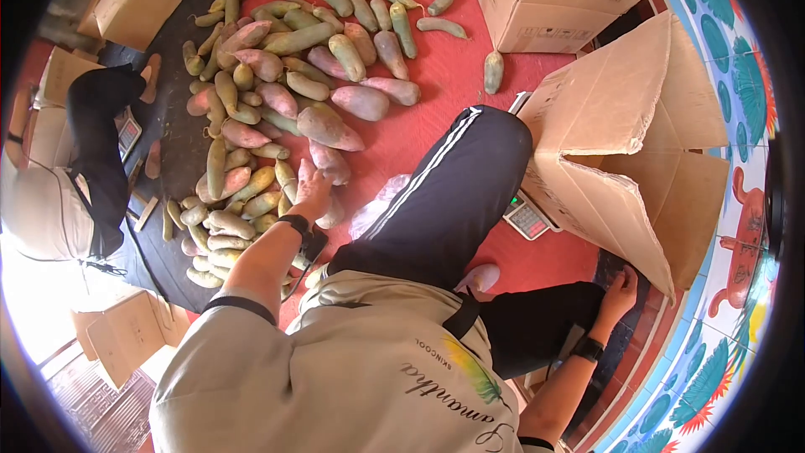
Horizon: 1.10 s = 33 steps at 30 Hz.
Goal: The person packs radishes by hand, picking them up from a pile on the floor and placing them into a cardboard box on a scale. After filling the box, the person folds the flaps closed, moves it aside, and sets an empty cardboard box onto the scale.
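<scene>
Far left: another person [92, 134], crouched in black trousers among small cardboard boxes [134, 2], busy apart from the wearer.

Next to the right, spread over the red floor [444, 84] and a dark mat: a big pile of vegetables [277, 75], long ones, pink and green, running from near to far.

At the pile's near edge: the left hand [312, 187], arm stretched out, fingers laid on a pink vegetable [333, 161]. Touching it for certain; closed around it or not, cannot tell.

Just right of that hand: a crumpled plastic bag [379, 203] against the wearer's black trouser leg.

Further right: a small scale [527, 220], display lit green, tucked under an open cardboard box [620, 109] with flaps splayed. No vegetables visible in the part of its inside that shows. Far behind it, a second box [553, 0], and one stray vegetable [493, 71] lying between.

Near right: the right hand [620, 292], spread flat on the floor by the open box's near corner, gripping nothing.

Judged from this: early going, with almost the whole pile still on the floor and nothing seen boxed.
</scene>
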Each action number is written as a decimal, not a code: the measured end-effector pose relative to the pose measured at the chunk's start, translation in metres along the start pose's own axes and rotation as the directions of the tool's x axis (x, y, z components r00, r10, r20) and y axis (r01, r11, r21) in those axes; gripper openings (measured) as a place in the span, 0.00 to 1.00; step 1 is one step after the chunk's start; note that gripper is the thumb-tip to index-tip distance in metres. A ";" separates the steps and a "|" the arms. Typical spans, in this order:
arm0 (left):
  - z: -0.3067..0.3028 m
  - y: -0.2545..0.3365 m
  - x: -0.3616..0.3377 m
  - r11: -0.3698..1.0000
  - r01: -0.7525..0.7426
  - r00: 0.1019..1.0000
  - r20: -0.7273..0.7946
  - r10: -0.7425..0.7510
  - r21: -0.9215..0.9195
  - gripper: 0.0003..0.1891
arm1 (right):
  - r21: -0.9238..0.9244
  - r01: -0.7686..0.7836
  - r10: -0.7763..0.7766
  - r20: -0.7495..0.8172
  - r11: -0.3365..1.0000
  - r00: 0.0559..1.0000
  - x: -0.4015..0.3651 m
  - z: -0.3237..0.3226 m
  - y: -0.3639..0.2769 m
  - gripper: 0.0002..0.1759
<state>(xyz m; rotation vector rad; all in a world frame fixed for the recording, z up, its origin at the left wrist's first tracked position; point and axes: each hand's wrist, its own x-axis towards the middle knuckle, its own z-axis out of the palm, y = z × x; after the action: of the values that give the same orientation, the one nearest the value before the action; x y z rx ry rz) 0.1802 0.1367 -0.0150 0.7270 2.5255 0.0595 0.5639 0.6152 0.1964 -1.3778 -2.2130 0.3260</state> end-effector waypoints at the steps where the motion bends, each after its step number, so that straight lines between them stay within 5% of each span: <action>1: -0.002 0.005 0.006 0.999 -0.045 0.996 0.082 0.044 0.010 0.25 | -0.004 -0.003 0.003 0.001 1.000 1.000 -0.001 -0.003 -0.002 0.12; 4: 0.002 0.017 0.015 0.956 -0.249 0.967 0.099 0.236 0.155 0.22 | 0.013 -0.029 0.029 -0.003 0.999 1.000 -0.004 -0.017 -0.007 0.12; 9: 0.023 0.024 0.035 0.889 -0.356 0.933 0.066 0.353 0.288 0.17 | -0.103 -0.050 0.043 -0.064 0.993 0.997 -0.009 -0.034 -0.011 0.11; 12: 0.012 0.033 0.045 0.858 -0.346 0.938 0.176 0.300 0.380 0.16 | -0.070 -0.044 0.041 -0.032 0.997 0.999 -0.011 -0.034 -0.013 0.10; 14: 0.016 0.033 0.052 0.842 -0.337 0.940 0.107 0.323 0.422 0.16 | -0.064 -0.050 0.048 -0.031 0.997 0.998 -0.013 -0.031 -0.008 0.10; 20: 0.004 0.038 0.065 0.618 -0.423 0.905 0.343 0.251 0.663 0.15 | -0.055 -0.061 0.063 0.018 0.997 0.998 -0.013 -0.032 -0.012 0.10; 24: -0.019 0.039 0.062 0.646 -0.440 0.896 0.352 0.271 0.624 0.13 | -0.072 -0.065 0.065 0.005 0.995 0.998 -0.014 -0.029 -0.016 0.09; 26: -0.018 0.034 0.056 0.776 -0.232 0.972 0.104 0.212 0.586 0.12 | -0.075 -0.048 0.049 0.008 0.996 0.999 -0.014 -0.029 -0.017 0.09; 30: -0.006 0.014 0.057 0.766 -0.192 0.981 0.092 0.171 0.613 0.13 | -0.094 -0.010 0.011 0.005 0.995 1.000 -0.014 -0.028 -0.021 0.09; 32: -0.027 0.014 0.046 0.880 -0.156 0.988 0.056 0.146 0.450 0.18 | -0.100 0.014 -0.015 -0.012 0.995 1.000 -0.013 -0.026 -0.015 0.09; 33: -0.037 0.016 0.043 0.941 -0.085 0.996 0.043 0.076 0.329 0.29 | -0.109 0.039 -0.043 -0.030 0.993 0.999 -0.013 -0.024 -0.013 0.09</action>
<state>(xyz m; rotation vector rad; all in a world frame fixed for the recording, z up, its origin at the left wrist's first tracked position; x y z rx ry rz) 0.1384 0.1755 0.0003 0.9533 2.5039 -0.3537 0.5712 0.5958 0.2189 -1.3815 -2.2587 0.1699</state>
